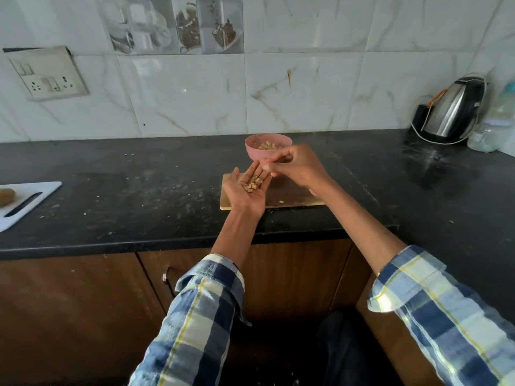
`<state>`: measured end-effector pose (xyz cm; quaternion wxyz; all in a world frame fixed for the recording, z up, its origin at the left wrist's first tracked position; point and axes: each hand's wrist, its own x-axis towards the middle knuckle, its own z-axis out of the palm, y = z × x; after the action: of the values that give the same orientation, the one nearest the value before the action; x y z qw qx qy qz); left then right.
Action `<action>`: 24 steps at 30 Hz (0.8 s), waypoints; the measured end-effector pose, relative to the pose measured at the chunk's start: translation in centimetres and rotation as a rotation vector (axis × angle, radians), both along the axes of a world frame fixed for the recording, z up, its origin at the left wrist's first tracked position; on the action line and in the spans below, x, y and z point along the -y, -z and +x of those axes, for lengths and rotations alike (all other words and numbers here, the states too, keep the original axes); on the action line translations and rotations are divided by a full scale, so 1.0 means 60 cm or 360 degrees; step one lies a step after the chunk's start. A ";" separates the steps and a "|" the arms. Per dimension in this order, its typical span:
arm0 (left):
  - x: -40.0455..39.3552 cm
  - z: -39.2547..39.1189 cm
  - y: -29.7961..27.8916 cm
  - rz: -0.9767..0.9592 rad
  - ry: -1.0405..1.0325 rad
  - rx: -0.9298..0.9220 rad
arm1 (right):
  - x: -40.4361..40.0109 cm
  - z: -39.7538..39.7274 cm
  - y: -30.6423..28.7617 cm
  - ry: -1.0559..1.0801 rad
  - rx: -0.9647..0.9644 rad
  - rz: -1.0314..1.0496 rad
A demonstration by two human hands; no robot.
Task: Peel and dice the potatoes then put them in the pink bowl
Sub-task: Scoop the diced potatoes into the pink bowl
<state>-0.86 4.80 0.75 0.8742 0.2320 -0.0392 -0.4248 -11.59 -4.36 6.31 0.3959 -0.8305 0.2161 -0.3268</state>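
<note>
Our left hand (246, 192) lies flat, palm up, cradling diced potato pieces (253, 186) above the wooden cutting board (289, 195); our right hand (292, 165), fingertips pinched together at the left fingertips, hovers before the pink bowl (267, 150) holding more dice.

- Your pink bowl (268, 151) stood upright on the counter at the far side, just beyond the wooden board, and already held a small heap of pale diced potato (267, 146).
- More diced potato pieces (253, 186) lay loose as small cream-yellow cubes on your upturned left palm, near the bowl.
- One stray cube (281, 202) sat on the board close to its near edge.
- An unpeeled brown potato (6, 196) rested at far left, cut off by the frame edge.
</note>
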 end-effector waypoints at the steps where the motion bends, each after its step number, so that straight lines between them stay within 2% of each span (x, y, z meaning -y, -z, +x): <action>1: 0.003 -0.005 -0.002 0.0002 -0.0013 -0.0044 | -0.004 0.008 -0.001 -0.0036 -0.0091 -0.0185; 5: 0.006 -0.024 -0.015 0.0011 -0.0038 -0.0160 | -0.009 0.027 0.003 -0.0099 -0.0305 -0.0498; 10: 0.009 -0.027 -0.017 0.0067 -0.0050 -0.0153 | -0.006 0.024 0.000 -0.0084 -0.0370 -0.0569; 15: 0.003 -0.027 -0.017 -0.0001 0.0058 -0.0186 | 0.002 0.007 0.002 -0.0052 -0.0322 -0.0488; 20: 0.004 -0.018 -0.011 0.0037 0.0030 -0.0184 | 0.000 -0.004 0.000 -0.0133 -0.0384 -0.0580; 24: -0.007 -0.017 -0.015 -0.0078 0.0042 -0.0252 | 0.011 -0.016 0.010 -0.0058 -0.0368 -0.0565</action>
<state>-1.88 5.19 1.65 0.8742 0.1757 0.0165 -0.4523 -12.57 -4.99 5.71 0.2217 -0.9230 0.1841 -0.2549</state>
